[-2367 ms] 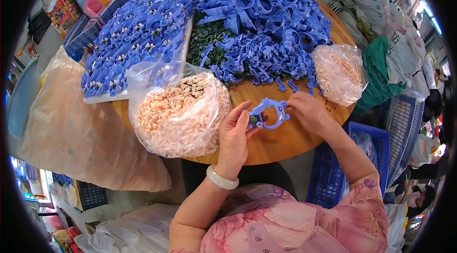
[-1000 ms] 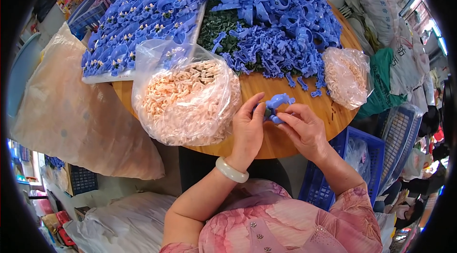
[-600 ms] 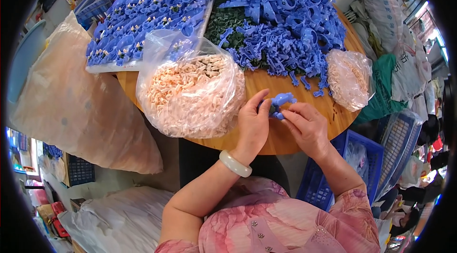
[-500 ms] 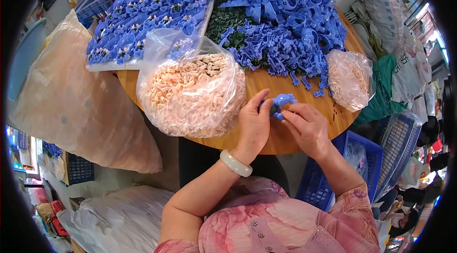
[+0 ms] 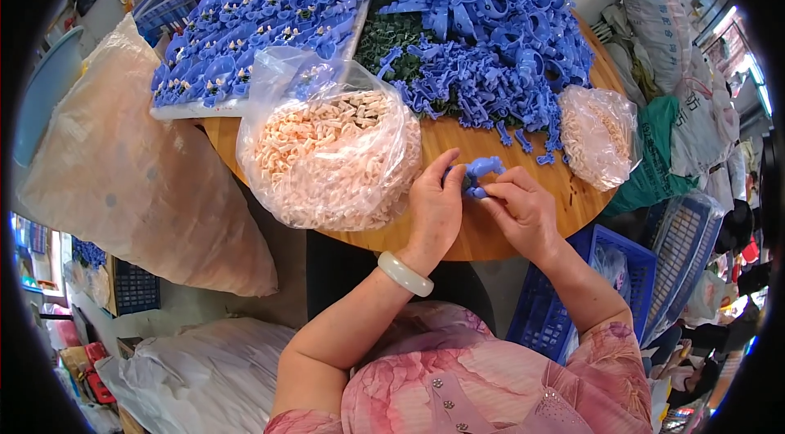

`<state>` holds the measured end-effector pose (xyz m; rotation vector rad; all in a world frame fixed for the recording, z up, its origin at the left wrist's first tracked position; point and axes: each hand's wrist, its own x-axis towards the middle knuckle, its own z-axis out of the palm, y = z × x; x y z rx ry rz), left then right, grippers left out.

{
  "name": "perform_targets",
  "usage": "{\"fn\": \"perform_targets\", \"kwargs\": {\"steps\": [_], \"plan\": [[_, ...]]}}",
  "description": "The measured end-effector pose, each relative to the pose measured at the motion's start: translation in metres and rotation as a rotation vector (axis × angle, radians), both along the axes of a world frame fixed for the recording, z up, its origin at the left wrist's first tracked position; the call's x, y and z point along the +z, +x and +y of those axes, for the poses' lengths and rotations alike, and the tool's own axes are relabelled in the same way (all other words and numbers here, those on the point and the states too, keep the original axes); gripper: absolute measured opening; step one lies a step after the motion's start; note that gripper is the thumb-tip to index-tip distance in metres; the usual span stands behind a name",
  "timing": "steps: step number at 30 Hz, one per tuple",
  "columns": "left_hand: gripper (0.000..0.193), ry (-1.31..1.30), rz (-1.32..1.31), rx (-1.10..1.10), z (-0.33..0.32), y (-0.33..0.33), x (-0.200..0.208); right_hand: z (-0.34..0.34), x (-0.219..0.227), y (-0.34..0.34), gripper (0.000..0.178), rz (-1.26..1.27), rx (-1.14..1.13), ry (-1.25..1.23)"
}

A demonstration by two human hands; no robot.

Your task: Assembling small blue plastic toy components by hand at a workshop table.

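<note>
A small blue plastic figure part (image 5: 484, 166) with a dark piece on it is held above the front of the round wooden table (image 5: 468, 230). My left hand (image 5: 435, 203) grips it from the left between thumb and fingers. From the right, my right hand (image 5: 521, 212) pinches its lower end, with thumb and forefinger together. Beside my left hand stands a clear plastic bag (image 5: 331, 164) full of small pale peach pieces. Beyond my hands lies a heap of loose blue plastic parts (image 5: 491, 42), with dark green pieces (image 5: 384, 38) at its left.
A white board (image 5: 196, 111) at the far left carries rows of blue assembled pieces (image 5: 253, 17). A smaller bag of peach pieces (image 5: 599, 137) sits at the table's right edge. Large sacks (image 5: 139, 164) stand left; blue crates (image 5: 638, 270) stand right, below the table.
My right hand has shifted slightly, its fingers closing in at the lower end of the blue part. The left hand keeps its hold, nearly still.
</note>
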<state>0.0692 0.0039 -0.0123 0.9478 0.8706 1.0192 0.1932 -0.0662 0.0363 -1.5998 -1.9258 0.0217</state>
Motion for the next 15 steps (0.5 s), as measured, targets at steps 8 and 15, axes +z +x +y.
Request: {"fn": "perform_targets", "kwargs": {"steps": [8,15], "plan": [[0.029,0.033,-0.032,0.006,-0.0017,-0.0013,-0.0028,-0.0018,0.0019,0.0027,0.024,0.008,0.023,0.043],[0.029,0.051,-0.067,0.034,-0.0047,-0.0012,0.0001,-0.0068,0.0011,0.0055,0.026,0.091,-0.022,0.001]]}}
